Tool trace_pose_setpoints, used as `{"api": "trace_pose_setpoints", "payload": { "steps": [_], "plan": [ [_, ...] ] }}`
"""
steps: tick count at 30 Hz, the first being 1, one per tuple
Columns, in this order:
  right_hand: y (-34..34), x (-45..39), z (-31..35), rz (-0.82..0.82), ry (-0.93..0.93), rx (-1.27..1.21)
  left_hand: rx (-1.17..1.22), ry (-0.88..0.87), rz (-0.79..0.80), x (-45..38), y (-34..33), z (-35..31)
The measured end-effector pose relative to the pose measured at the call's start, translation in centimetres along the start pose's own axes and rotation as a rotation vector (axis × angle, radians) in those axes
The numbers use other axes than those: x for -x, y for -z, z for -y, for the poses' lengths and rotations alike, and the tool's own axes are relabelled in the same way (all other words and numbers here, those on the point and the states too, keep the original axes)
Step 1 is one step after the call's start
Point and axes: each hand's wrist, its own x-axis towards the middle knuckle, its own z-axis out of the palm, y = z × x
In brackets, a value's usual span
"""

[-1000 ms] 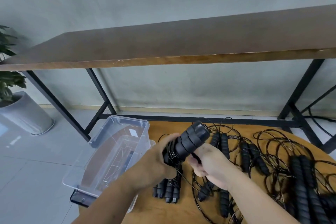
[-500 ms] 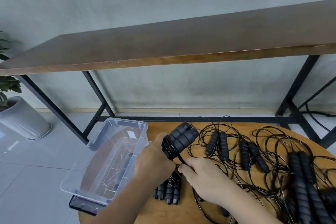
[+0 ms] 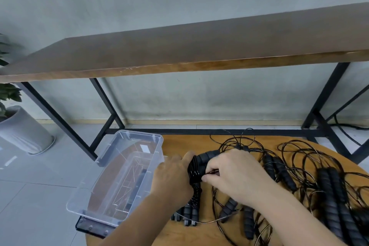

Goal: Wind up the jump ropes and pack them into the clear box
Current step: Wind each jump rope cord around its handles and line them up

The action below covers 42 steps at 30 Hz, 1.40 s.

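Gripping the wound jump rope, the left hand wraps its handles while the right hand pinches cord; the clear box sits just left of the fingers.

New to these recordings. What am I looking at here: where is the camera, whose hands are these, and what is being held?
One camera, worn on a person's head, looks down at their bare hands; no robot is involved. The left hand grips a pair of black jump-rope handles with cord wound around them. The right hand pinches the thin cord beside that winding. Loose ropes lie tangled on the round wooden table. The clear box stands open at the left; no ropes are visible inside.
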Motion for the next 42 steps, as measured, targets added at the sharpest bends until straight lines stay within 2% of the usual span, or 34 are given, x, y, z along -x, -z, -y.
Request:
{"api": "trace_pose_setpoints", "payload": {
  "steps": [9,14,23,28,32,36,39,42],
  "plan": [
    [3.6,-2.8,-2.5,0.156,-0.064,-0.442,0.116,-0.260,0.063,-0.9,2.4,0.6],
    [3.9,-4.0,-4.1,0.230,-0.050,-0.584,0.203,-0.362,0.119,-1.7,3.0,0.8],
    [3.2,-5.4,-5.8,0.307,-0.081,-0.698,0.412,-0.376,0.226,-1.6,4.3,0.3],
    [2.1,-5.3,-6.6,0.410,-0.116,-1.158,0.554,-0.321,0.375,-1.3,5.3,-0.4],
    [1.1,-4.7,-6.4,0.326,-0.150,-1.385,0.637,-0.232,0.347,-1.7,5.7,-1.1],
    [-0.2,-4.0,-5.8,0.078,-0.312,-1.655,0.731,-0.177,0.286,-2.0,5.4,-1.5],
    [-0.9,-4.4,-5.7,0.088,-0.354,-1.609,0.794,-0.129,0.254,-2.3,4.9,-1.8],
    [-1.6,-4.5,-5.9,0.086,-0.287,-1.560,0.897,-0.076,0.241,-2.5,4.4,-1.9]
  ]
}}
